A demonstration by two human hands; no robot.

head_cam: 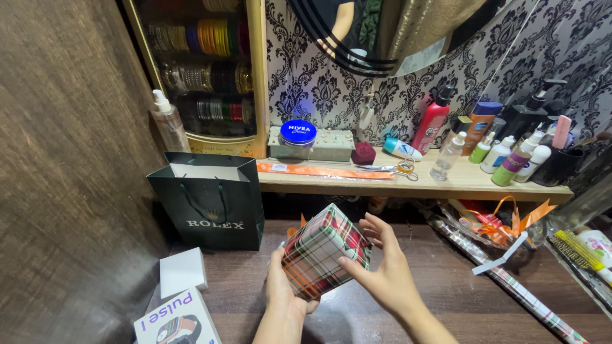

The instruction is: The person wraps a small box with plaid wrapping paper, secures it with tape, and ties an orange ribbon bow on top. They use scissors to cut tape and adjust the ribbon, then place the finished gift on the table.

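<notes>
Your left hand (pixel 280 286) cups the underside of a plaid-wrapped gift box (pixel 324 251), tilted on one corner above the dark wooden floor (pixel 440 280). Your right hand (pixel 382 267) rests open against its near side, fingers spread rather than clamped. Only the left palm really bears it (the wrap looks glossy), so the box could slide off toward your wrists. Beyond your fingertips lie scissors (pixel 395 169) on a shelf; a dark green paper bag (pixel 213 200) stands left of your left hand.

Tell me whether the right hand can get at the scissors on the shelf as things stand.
Probably yes. The scissors lie in the open near the shelf front edge, nothing between. But the right hand is on the plaid-wrapped box, so it must let go first.
</notes>
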